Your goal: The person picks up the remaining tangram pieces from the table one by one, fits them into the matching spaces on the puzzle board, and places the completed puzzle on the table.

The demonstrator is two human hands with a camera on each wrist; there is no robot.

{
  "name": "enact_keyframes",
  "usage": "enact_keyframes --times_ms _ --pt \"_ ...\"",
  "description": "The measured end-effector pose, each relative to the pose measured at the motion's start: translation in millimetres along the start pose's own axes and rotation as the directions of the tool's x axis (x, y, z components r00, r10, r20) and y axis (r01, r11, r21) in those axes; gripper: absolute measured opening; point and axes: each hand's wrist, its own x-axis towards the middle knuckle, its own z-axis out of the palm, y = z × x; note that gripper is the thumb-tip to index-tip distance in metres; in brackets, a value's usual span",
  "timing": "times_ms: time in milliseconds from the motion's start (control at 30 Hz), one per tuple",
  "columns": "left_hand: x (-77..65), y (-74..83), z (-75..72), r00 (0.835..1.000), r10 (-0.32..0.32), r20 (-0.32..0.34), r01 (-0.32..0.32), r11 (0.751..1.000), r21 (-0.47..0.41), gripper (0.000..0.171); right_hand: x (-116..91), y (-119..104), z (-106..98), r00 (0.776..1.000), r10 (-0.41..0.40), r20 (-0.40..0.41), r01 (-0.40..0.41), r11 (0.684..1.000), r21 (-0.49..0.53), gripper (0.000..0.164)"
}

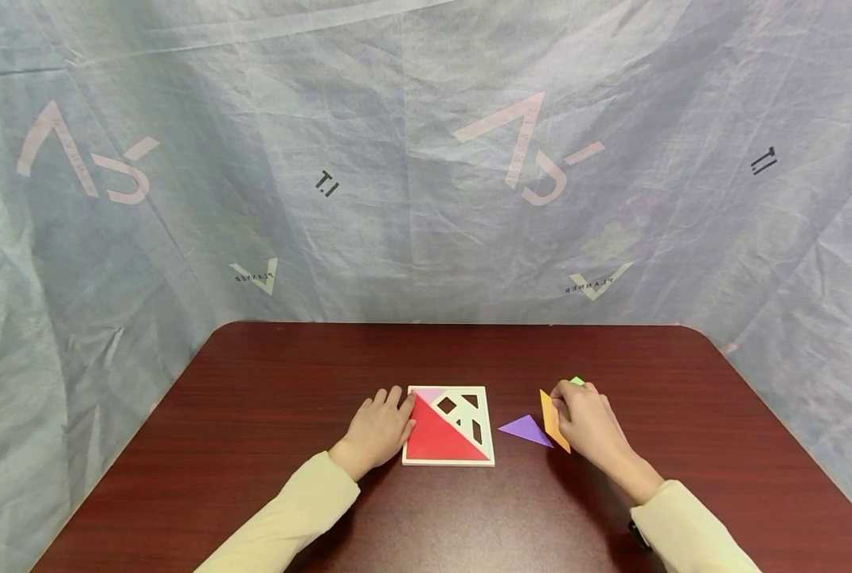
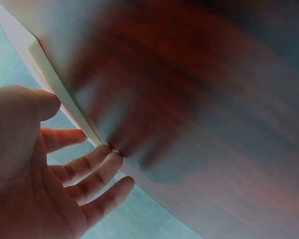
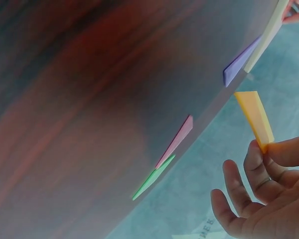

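My left hand [image 1: 377,430] rests at the left edge of a white tangram board [image 1: 447,462], fingers loosely extended, fingertips touching the frame. In the board lie a large red area [image 1: 436,438] and a pale pink piece [image 1: 429,394]; several cut-outs at its upper right show dark table. To the right of the board, my right hand [image 1: 592,418] pinches an orange tangram piece [image 1: 553,422] between thumb and fingertips, tilted and raised off the table in the right wrist view. A purple triangle [image 1: 526,430] lies between board and right hand.
Beyond the right hand a green piece [image 1: 576,380] peeks out, mostly hidden in the head view. The right wrist view shows a pink piece [image 3: 176,142] beside it on the dark red wooden table [image 1: 311,358]. A printed grey cloth [image 1: 397,239] hangs behind the table.
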Motion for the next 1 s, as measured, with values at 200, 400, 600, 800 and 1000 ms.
enact_keyframes --times_ms 200,400,600,800,1000 --pt "0.2 0.1 -0.2 1.000 -0.006 0.009 0.006 1.000 -0.005 0.041 1.7 -7.9 5.7 0.999 -0.035 -0.011 0.036 0.999 0.008 0.010" --pt "0.1 0.2 -0.4 1.000 -0.006 0.013 0.006 1.000 -0.008 0.042 2.5 -17.0 10.3 0.998 -0.064 -0.027 0.064 0.997 0.030 0.011" --pt "0.3 0.1 -0.3 1.000 -0.007 0.018 0.007 1.000 -0.011 0.042 4.0 -25.2 15.4 0.996 -0.086 -0.025 0.087 0.996 0.020 0.011" --pt "1.0 0.1 -0.5 0.999 -0.010 0.032 0.010 1.000 -0.011 0.042 7.1 -34.1 18.3 0.997 -0.082 0.006 0.082 0.996 0.024 0.010" --pt "0.9 0.2 -1.3 0.999 -0.012 0.042 0.012 1.000 -0.013 0.042 12.6 -40.9 23.1 0.993 -0.119 0.008 0.119 0.993 0.004 0.009"
